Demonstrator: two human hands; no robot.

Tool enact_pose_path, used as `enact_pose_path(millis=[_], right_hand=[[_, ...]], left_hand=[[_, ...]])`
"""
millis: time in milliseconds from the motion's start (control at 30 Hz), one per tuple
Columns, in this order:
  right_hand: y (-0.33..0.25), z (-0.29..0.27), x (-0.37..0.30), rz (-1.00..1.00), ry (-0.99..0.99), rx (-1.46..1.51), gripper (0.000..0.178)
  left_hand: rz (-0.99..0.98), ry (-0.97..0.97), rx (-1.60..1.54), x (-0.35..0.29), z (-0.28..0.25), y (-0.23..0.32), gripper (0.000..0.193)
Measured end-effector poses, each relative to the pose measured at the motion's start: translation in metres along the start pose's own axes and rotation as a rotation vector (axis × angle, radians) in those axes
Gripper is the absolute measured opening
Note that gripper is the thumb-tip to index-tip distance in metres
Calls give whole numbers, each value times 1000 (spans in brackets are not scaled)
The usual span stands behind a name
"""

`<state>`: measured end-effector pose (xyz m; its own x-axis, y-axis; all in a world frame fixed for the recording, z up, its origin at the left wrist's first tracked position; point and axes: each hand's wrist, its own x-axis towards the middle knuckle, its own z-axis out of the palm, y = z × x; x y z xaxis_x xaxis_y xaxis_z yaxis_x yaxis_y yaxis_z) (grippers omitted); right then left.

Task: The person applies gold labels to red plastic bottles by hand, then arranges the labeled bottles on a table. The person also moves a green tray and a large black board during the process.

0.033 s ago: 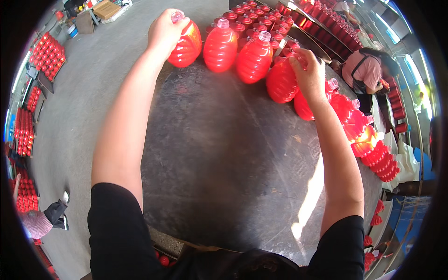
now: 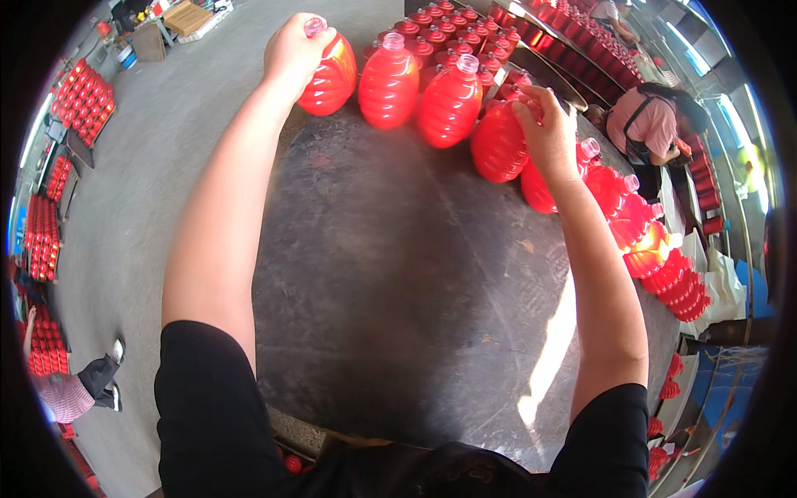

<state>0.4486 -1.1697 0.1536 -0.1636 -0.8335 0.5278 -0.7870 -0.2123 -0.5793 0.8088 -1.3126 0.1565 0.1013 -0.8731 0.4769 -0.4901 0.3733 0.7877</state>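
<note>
A curved row of translucent red ribbed bottles lines the far edge of the dark round table (image 2: 365, 249). At the row's left end, my left hand (image 2: 292, 55) is closed around the clear neck of one red bottle (image 2: 335, 81), which stands upright. Two uncapped red bottles, one (image 2: 388, 86) beside it and another (image 2: 451, 109) farther right, are untouched. My right hand (image 2: 550, 131) grips the top of a further red bottle (image 2: 499, 146); its neck is hidden by my fingers. Behind that wrist, another red bottle (image 2: 538, 192) is partly covered.
More red bottles (image 2: 647, 249) curve down the table's right side. Beyond the table stand packed rows of red capped containers (image 2: 452, 33). A person in pink (image 2: 643, 120) works at the right; another person (image 2: 70, 394) is at the far left, near stacked red goods (image 2: 46, 236).
</note>
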Motion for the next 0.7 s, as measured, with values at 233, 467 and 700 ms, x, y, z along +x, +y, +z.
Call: enact_pose_path(millis=[233, 467, 700], right_hand=[[-3, -11, 5, 43, -65, -222, 33], [-8, -14, 11, 74, -171, -341, 38], [5, -86, 7, -331, 64, -220, 47]], left_hand=[[-135, -56, -91, 17, 37, -28, 31], [-86, -55, -253, 12, 34, -43, 40], [-47, -58, -156, 16, 35, -52, 36]])
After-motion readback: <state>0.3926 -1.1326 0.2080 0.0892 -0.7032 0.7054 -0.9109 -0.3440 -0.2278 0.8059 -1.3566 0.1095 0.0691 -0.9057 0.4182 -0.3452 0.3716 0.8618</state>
